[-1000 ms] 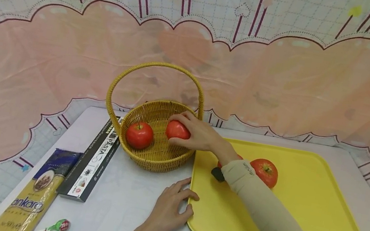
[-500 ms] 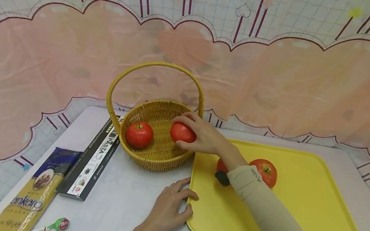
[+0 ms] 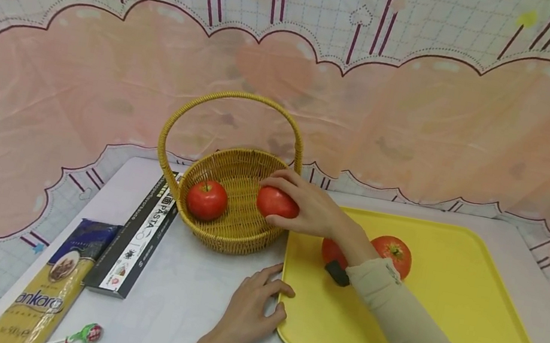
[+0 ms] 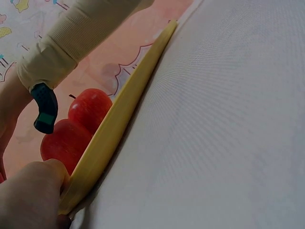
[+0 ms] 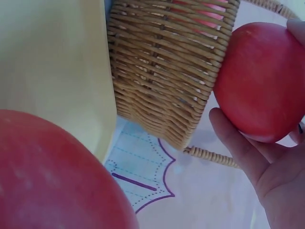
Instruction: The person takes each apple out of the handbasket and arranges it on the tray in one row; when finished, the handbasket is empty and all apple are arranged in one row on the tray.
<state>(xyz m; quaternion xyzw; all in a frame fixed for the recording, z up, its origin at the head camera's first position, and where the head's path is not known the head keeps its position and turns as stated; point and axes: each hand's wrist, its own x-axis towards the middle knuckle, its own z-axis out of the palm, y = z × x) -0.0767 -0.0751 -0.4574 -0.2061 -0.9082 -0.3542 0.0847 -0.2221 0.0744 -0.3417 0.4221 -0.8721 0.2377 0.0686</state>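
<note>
My right hand (image 3: pixel 309 207) grips a red apple (image 3: pixel 276 203) above the right rim of the wicker basket (image 3: pixel 219 243). Fingers and thumb curl round its sides, and the right wrist view shows the held apple (image 5: pixel 264 81) beside the woven wall. A second apple (image 3: pixel 207 201) rests inside the basket at the left. On the yellow tray (image 3: pixel 446 321) are two more red apples, the rear apple (image 3: pixel 394 255) and a front apple (image 3: pixel 332 253) partly hidden by my right forearm. My left hand (image 3: pixel 252 307) holds the tray's left rim, index finger over it and thumb alongside.
Left of the basket lie a black pasta box (image 3: pixel 137 245) and a blue-and-gold pasta packet (image 3: pixel 53 286). A wrapped lollipop (image 3: pixel 89 334) lies near the front. The basket's tall handle (image 3: pixel 241 95) arches over it. Behind the table hangs a patterned cloth (image 3: pixel 424 130).
My right hand has drawn the apple rightward, from inside the basket to above its right rim. The left hand and the tray stay put.
</note>
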